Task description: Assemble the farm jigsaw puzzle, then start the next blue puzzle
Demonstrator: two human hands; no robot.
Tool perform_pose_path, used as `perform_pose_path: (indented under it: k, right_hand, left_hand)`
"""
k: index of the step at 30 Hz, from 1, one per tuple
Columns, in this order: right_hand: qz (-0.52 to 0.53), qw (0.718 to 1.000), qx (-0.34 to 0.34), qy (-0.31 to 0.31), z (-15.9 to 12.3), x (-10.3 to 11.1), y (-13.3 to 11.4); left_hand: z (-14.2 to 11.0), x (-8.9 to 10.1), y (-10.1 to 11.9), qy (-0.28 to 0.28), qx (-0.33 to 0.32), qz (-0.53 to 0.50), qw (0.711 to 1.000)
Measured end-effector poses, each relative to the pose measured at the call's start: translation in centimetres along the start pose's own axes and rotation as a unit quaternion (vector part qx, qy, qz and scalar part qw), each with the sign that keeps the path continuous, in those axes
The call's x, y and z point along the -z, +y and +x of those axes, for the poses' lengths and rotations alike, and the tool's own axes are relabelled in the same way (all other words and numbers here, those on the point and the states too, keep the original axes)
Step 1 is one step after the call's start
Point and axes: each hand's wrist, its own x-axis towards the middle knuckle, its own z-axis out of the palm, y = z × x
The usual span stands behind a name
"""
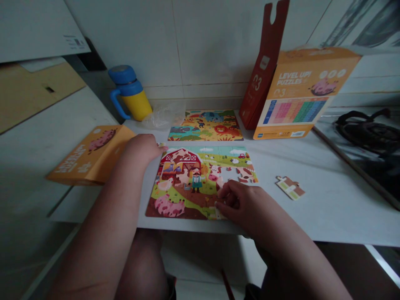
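A farm jigsaw puzzle [181, 183] with a red barn, a farmer, cows and a pig lies flat on the white table, with gaps on its right side. My right hand [237, 200] is over its lower right part. Its thumb and fingers are pinched together on a puzzle piece [218, 211], mostly hidden by the fingers, at the puzzle's lower edge. My left hand [150, 146] rests by the upper left corner of the puzzle. Most of its fingers are hidden behind the hand, and a small patterned bit shows beside it. A loose puzzle piece [290, 187] lies to the right.
Behind lies an animal puzzle [206, 125]. An orange puzzle box [300, 91] with its red flap raised stands at the back right, another orange box [90, 154] at left. A blue and yellow bottle [133, 93] and clear plastic bag [165, 114] sit behind; a dark bag [359, 133] is right.
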Motion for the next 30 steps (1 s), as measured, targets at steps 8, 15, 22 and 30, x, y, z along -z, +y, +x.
perform_pose_path:
  k: [8, 15, 22, 30]
  right_hand:
    - [-0.071, 0.997, 0.007, 0.018, -0.4, -0.4, -0.4]
    - [-0.110, 0.994, -0.013, -0.020, -0.3, -0.3, -0.9]
    - [-0.103, 0.994, -0.028, -0.038, -0.3, -0.1, -1.1]
    - [-0.110, 0.993, -0.010, -0.042, -0.2, -0.2, -0.8]
  left_hand:
    - [0.7, 0.3, -1.0, -0.040, -0.023, -0.072, 0.996]
    - [0.7, 0.6, -1.2, -0.045, 0.009, -0.077, 0.996]
    - [0.8, 0.7, -0.7, -0.073, 0.034, -0.027, 0.996]
    - [1.5, 0.4, -0.8, -0.099, 0.035, -0.084, 0.991]
